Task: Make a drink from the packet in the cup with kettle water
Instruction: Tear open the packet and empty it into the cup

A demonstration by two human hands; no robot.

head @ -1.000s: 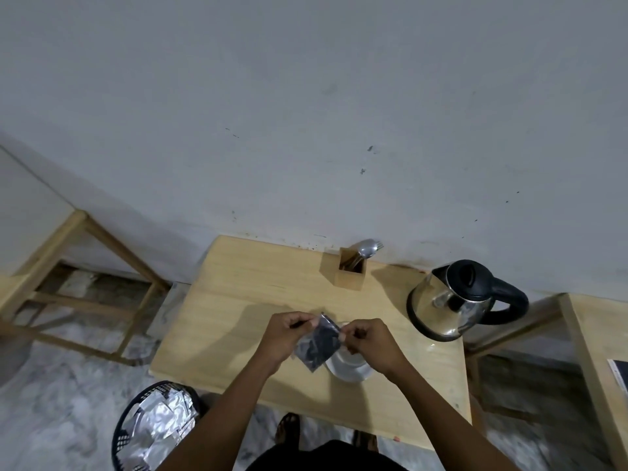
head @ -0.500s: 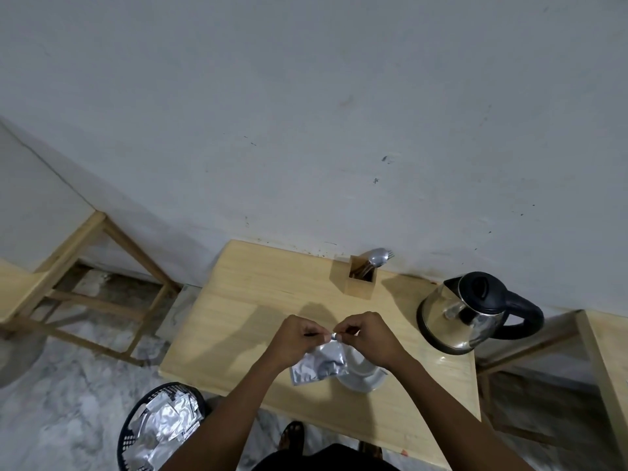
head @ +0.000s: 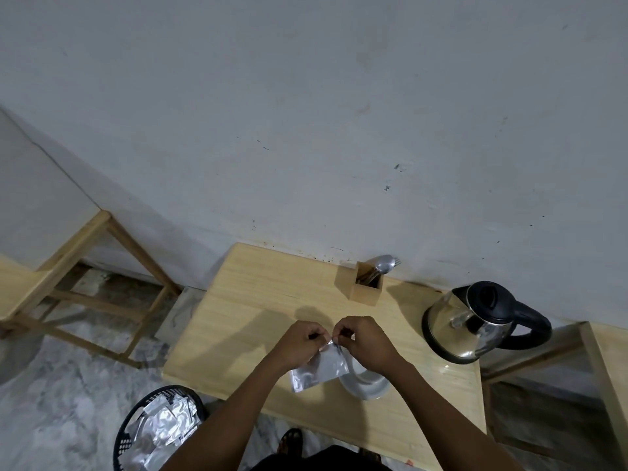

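Observation:
A silver foil packet [head: 319, 367] hangs from its top edge, which both hands pinch. My left hand [head: 299, 341] holds the left part of that edge, and my right hand [head: 365, 341] holds the right part, fingertips almost touching. Under the packet and my right wrist stands the white cup [head: 365, 382] on the wooden table [head: 258, 300], partly hidden. The steel kettle [head: 472, 326] with a black lid and handle stands at the table's right end, apart from my hands.
A small wooden holder [head: 362, 288] with a spoon [head: 384, 265] stands at the table's back edge by the wall. A black basket [head: 159, 428] of foil wrappers sits on the floor at the lower left. Wooden frames flank the table on both sides.
The packet swung from tilted upright between my hands to hanging below them. My hands came closer together at its top edge, and the camera view shifted slightly.

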